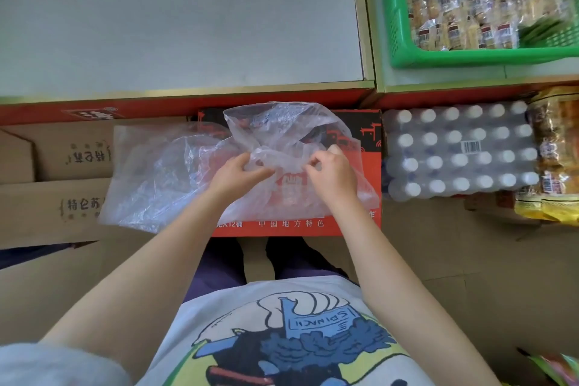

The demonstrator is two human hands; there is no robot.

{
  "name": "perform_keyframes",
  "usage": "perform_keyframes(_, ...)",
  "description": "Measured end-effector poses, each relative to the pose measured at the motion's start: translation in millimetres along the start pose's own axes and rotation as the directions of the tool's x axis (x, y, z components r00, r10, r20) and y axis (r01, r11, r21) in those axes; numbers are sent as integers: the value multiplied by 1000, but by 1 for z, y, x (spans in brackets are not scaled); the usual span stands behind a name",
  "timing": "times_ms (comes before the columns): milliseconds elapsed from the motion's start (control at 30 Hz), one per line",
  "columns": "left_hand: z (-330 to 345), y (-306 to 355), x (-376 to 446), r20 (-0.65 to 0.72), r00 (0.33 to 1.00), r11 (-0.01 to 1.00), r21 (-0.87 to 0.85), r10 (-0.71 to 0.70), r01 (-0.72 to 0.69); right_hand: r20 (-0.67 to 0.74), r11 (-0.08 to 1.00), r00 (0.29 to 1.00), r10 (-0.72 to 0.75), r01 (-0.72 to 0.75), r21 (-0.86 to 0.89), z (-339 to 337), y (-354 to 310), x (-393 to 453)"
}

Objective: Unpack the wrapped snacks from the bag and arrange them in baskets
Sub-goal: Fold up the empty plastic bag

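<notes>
Head view is showing the left hand (239,171) and right hand (332,171) both pinching the see-through bag (275,125) (crumpled) over a red box (360,122), green basket (404,53) sitting well apart.

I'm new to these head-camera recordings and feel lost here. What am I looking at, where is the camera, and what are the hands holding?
There is no machine: a person wears one wide-angle camera on the head, looking down past their own shirt and arms. The left hand and the right hand both pinch a thin clear plastic bag, which looks empty and crumpled. It lies over a red carton among brown cardboard boxes. To the right sits a shrink-wrapped pack of bottles. Top right, a green basket already holds wrapped snacks. The grey shelf is top left.
</notes>
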State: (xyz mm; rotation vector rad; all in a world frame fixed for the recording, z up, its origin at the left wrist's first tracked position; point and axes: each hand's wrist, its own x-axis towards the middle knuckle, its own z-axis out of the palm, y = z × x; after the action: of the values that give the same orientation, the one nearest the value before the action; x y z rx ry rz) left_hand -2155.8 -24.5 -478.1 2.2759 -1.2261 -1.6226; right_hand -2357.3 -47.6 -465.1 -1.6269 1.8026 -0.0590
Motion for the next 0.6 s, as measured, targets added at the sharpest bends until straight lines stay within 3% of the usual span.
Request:
perform_keyframes(200, 3, -2, -8, 28, 999, 987, -162, 18, -13, 0, 995, 1000, -11, 11, 98, -9, 1, -11)
perform_keyframes(400, 7, 4, -5, 47, 999, 930, -366, -14, 30, -49, 980, 981, -189, 192, 58, -5, -1, -19)
perform_keyframes(600, 15, -5, 1, 56, 998, 942, -335, -3, 22, 110, 996, 991, -70, 63, 66, 2, 0, -20)
